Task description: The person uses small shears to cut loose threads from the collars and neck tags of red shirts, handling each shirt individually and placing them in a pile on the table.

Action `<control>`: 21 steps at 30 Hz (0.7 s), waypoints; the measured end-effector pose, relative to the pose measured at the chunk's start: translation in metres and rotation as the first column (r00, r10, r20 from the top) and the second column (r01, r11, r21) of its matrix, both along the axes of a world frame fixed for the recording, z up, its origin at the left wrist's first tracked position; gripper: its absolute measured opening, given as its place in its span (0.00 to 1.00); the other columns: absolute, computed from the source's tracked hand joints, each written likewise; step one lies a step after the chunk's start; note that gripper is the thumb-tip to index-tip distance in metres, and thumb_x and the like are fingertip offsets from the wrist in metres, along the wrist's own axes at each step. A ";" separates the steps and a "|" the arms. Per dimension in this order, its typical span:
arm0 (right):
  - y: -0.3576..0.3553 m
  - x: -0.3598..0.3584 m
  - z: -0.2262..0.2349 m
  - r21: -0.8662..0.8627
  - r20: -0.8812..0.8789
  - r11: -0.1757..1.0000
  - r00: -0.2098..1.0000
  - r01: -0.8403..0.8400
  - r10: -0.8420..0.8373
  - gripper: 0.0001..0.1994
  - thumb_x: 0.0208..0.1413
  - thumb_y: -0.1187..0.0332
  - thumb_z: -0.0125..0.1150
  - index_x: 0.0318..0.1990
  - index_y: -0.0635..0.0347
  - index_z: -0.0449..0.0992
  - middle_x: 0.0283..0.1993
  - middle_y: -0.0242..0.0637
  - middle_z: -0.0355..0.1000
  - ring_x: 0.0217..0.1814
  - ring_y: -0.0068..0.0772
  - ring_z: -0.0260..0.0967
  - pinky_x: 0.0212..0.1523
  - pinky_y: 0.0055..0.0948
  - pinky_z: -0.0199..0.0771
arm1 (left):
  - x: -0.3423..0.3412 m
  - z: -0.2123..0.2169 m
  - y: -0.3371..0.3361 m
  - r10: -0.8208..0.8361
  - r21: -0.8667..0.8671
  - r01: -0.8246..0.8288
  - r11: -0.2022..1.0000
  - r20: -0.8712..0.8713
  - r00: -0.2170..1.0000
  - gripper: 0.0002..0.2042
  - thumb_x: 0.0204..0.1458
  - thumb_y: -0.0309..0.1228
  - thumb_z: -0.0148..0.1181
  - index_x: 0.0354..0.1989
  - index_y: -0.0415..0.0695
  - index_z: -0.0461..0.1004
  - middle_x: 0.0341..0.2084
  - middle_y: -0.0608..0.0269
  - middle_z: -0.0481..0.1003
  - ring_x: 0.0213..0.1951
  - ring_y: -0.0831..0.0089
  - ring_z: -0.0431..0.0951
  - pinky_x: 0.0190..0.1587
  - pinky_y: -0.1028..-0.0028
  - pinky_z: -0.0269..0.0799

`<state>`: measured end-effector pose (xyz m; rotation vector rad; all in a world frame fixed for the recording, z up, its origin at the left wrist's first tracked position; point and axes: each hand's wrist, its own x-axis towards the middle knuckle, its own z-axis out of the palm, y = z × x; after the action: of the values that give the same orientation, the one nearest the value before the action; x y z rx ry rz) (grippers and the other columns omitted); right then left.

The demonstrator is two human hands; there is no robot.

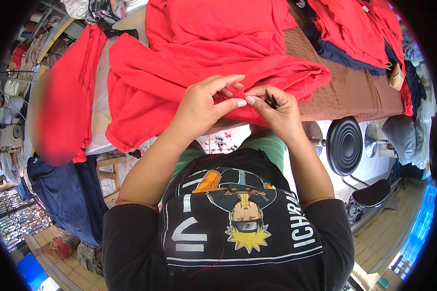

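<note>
L hand [204, 104] pinches a fold of the red garment [179, 63], thumb & fingers closed on the cloth. R hand [277, 109] curled shut round small dark snips [272, 100], touching same fold. Garment lies on table [354, 92], near edge.

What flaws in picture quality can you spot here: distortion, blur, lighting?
Head view: fisheye bends the table edge and blackens the corners; a smeared red patch at left is blurred out; even daylight keeps both hands, left hand and right hand, and the red cloth sharp.
</note>
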<state>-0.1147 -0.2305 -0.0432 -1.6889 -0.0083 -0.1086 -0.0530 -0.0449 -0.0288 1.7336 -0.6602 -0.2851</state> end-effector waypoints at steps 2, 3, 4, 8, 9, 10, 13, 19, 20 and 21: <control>-0.001 -0.001 0.001 -0.014 0.006 1.000 1.000 -0.002 0.002 0.06 0.55 0.72 0.64 0.38 0.64 0.79 0.30 0.25 0.75 0.32 0.11 0.64 0.35 0.17 0.66 | 0.001 0.000 -0.001 -0.006 0.043 0.005 0.999 0.038 0.999 0.19 0.50 0.25 0.64 0.52 0.43 0.75 0.39 0.64 0.77 0.36 0.80 0.75 0.41 0.79 0.72; -0.002 -0.001 -0.001 -0.029 0.011 1.000 1.000 0.001 -0.001 0.06 0.55 0.72 0.64 0.38 0.64 0.79 0.30 0.26 0.75 0.33 0.11 0.65 0.36 0.17 0.67 | 0.001 0.004 -0.001 -0.007 0.072 0.003 0.997 0.058 0.998 0.17 0.50 0.24 0.64 0.50 0.43 0.76 0.39 0.63 0.77 0.36 0.80 0.76 0.41 0.79 0.72; -0.004 -0.002 -0.002 -0.043 0.016 0.999 1.000 0.005 -0.004 0.06 0.55 0.72 0.64 0.38 0.64 0.79 0.31 0.27 0.76 0.33 0.12 0.66 0.36 0.18 0.68 | 0.001 0.005 -0.002 -0.009 0.100 0.001 0.995 0.078 0.997 0.16 0.50 0.24 0.64 0.48 0.42 0.77 0.39 0.63 0.77 0.36 0.80 0.76 0.41 0.79 0.72; -0.013 -0.002 0.007 -0.261 0.105 0.965 0.994 -0.012 0.041 0.06 0.53 0.73 0.64 0.38 0.63 0.79 0.31 0.35 0.77 0.33 0.20 0.72 0.34 0.22 0.70 | 0.001 0.000 -0.006 0.026 0.086 -0.037 0.996 0.129 0.991 0.09 0.49 0.25 0.65 0.39 0.41 0.80 0.34 0.62 0.79 0.36 0.78 0.78 0.39 0.77 0.73; -0.016 -0.001 0.009 -0.313 0.138 0.950 0.989 -0.007 0.053 0.06 0.52 0.73 0.64 0.37 0.63 0.79 0.31 0.37 0.76 0.33 0.24 0.73 0.34 0.24 0.71 | 0.001 0.001 -0.007 0.034 0.101 -0.052 0.994 0.170 0.985 0.08 0.48 0.26 0.65 0.38 0.41 0.81 0.32 0.62 0.79 0.35 0.77 0.78 0.38 0.77 0.73; -0.018 0.000 0.012 -0.365 0.171 0.931 0.983 -0.001 0.068 0.06 0.52 0.74 0.64 0.37 0.62 0.79 0.31 0.39 0.76 0.32 0.28 0.75 0.33 0.25 0.72 | 0.000 0.001 -0.008 0.042 0.115 -0.067 0.991 0.211 0.977 0.07 0.48 0.26 0.66 0.36 0.41 0.81 0.31 0.62 0.80 0.35 0.77 0.79 0.38 0.77 0.73; -0.021 0.002 0.026 -0.525 0.282 0.851 0.949 0.032 0.138 0.05 0.50 0.74 0.64 0.35 0.61 0.78 0.31 0.41 0.75 0.32 0.37 0.75 0.33 0.30 0.73 | 0.001 0.000 -0.011 0.002 0.182 -0.087 0.979 0.422 0.907 0.06 0.47 0.26 0.66 0.34 0.41 0.81 0.29 0.62 0.80 0.34 0.74 0.79 0.36 0.76 0.73; -0.019 0.008 0.039 -0.702 0.336 0.710 0.905 0.056 0.261 0.06 0.51 0.73 0.64 0.37 0.61 0.77 0.30 0.40 0.75 0.29 0.35 0.73 0.31 0.30 0.72 | -0.001 0.000 -0.015 -0.030 0.183 -0.069 0.981 0.488 0.873 0.07 0.47 0.27 0.66 0.34 0.41 0.80 0.28 0.61 0.80 0.30 0.72 0.79 0.34 0.76 0.73; -0.019 0.009 0.041 -0.629 0.280 0.777 0.937 0.014 0.210 0.06 0.52 0.72 0.64 0.37 0.61 0.77 0.29 0.39 0.75 0.28 0.32 0.72 0.31 0.29 0.71 | -0.001 0.000 -0.015 -0.012 0.186 -0.088 0.979 0.475 0.880 0.07 0.48 0.27 0.66 0.35 0.41 0.80 0.28 0.61 0.80 0.29 0.73 0.79 0.34 0.76 0.73; -0.018 0.009 0.043 -0.547 0.215 0.837 0.963 -0.020 0.163 0.07 0.52 0.71 0.64 0.37 0.61 0.77 0.29 0.38 0.75 0.27 0.29 0.71 0.31 0.28 0.70 | -0.002 0.000 -0.014 0.007 0.190 -0.107 0.976 0.462 0.887 0.07 0.48 0.27 0.66 0.35 0.41 0.80 0.28 0.61 0.80 0.29 0.73 0.79 0.33 0.76 0.73</control>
<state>-0.1052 -0.2487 0.0003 -2.2294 -0.3446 -0.2701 -0.0548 -0.0592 -0.0289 2.0452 -0.9455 0.1124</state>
